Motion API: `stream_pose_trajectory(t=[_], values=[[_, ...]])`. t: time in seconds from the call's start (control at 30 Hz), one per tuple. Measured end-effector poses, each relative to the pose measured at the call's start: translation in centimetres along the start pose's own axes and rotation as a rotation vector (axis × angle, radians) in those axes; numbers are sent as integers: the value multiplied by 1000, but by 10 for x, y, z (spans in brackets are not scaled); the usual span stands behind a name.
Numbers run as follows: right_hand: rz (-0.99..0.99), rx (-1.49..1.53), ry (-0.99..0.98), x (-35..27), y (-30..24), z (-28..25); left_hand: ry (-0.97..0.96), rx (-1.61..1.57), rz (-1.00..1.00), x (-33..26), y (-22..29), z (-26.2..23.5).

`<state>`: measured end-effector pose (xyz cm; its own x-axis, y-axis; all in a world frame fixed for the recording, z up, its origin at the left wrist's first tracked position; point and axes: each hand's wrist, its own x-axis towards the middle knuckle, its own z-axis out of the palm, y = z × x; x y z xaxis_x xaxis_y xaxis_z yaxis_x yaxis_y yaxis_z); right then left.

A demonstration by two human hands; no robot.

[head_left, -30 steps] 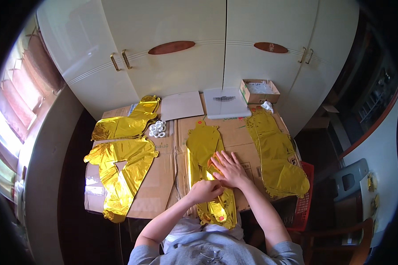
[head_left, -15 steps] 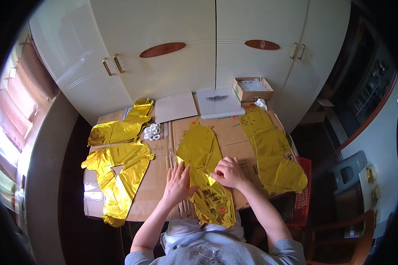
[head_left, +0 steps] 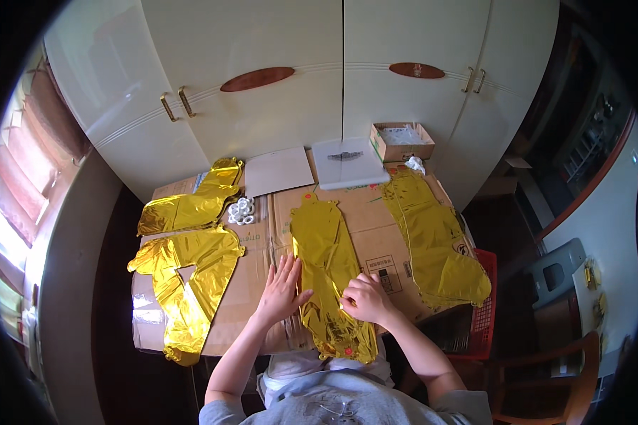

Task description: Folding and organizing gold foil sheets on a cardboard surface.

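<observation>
Gold foil [head_left: 322, 237] lies between the left hand [head_left: 279, 292], grip apart, and the right hand [head_left: 368, 299], fingertips hidden, grip impossible to tell.

No wording is legible: dark print [head_left: 345, 156] marks the white sheet [head_left: 333, 174] at one o'clock; a black label [head_left: 384, 275] (tiny) at half past four and green letters [head_left: 247, 238] at eight mark the cardboard [head_left: 259, 256].

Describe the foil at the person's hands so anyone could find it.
Below the white cabinet, look at the cardboard on the table. Of its gold foils, take the middle foil, long and narrow, pointing toward the person's lap. Unlike the left foils and right foil, it lies between the left hand and right hand.
</observation>
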<state>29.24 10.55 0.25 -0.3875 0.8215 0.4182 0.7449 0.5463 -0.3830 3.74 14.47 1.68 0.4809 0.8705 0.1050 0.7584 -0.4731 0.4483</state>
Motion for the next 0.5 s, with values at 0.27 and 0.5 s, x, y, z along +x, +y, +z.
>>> stream_pose_trajectory(t=[0.27,0.5], values=[[-33,141,99,-5,11,14,-62,61,34,25,-25,-6],[-17,201,113,-6,13,15,-90,204,60,44,-38,-8]])
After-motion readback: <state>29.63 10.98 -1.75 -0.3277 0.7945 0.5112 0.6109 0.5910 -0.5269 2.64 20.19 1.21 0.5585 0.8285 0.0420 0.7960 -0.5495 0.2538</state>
